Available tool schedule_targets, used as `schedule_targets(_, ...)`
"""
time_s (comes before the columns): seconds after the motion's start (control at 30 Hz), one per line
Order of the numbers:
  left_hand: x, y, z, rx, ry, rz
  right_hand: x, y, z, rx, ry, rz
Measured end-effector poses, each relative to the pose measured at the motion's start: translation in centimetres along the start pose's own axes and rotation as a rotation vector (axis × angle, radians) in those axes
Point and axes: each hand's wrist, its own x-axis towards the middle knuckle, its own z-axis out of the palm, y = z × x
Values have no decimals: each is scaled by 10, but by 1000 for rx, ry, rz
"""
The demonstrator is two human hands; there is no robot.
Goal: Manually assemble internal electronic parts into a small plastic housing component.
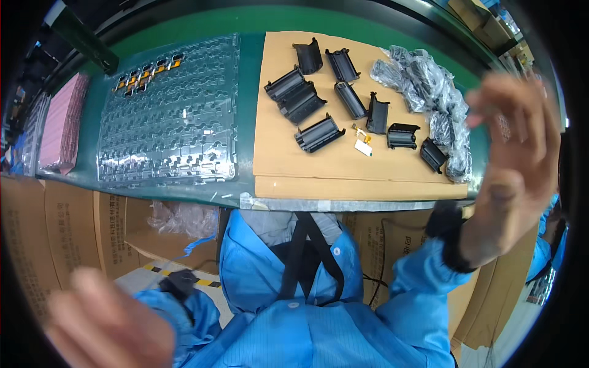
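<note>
My right hand (515, 159) is raised at the right, beyond the table's edge, with its fingers apart and nothing seen in it. The nearest things to it are black parts in clear plastic bags (438, 86). Down at the lower left, my left hand (110, 322) is smeared by motion, and its fingers cannot be made out. Several black plastic curved housings (319, 133) lie loose on a brown cardboard sheet (282, 178). Among them rests a small orange flex cable piece with a white rectangle (363, 147).
Left of the cardboard lies a clear moulded tray (169, 126), with several small orange-and-black parts (147, 75) in its far-left pockets. A pink stack (63, 126) stands at the table's left end. Cardboard boxes (67, 227) sit below the green table (245, 110). A dark post (83, 37) rises at the far left.
</note>
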Motion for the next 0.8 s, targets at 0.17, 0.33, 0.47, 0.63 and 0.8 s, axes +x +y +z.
schedule_targets(0.17, -4, -76, 85, -101, 284, 8, -63, 25, 2, -136, -376, 213)
schedule_targets(0.33, -1, -140, 127, 222, 13, -642, -109, 56, 9, -418, -369, 454)
schedule_targets(0.47, 14, -173, 158, 502, -50, -506, -115, 60, 27, -316, -366, 462)
schedule_targets(0.63, 12, -187, 173, 691, -155, -456, -110, 71, 30, -449, -237, 529)
schedule_targets(0.8, 6, -180, 167, 263, 33, -747, -111, 82, 38, -494, -353, 365)
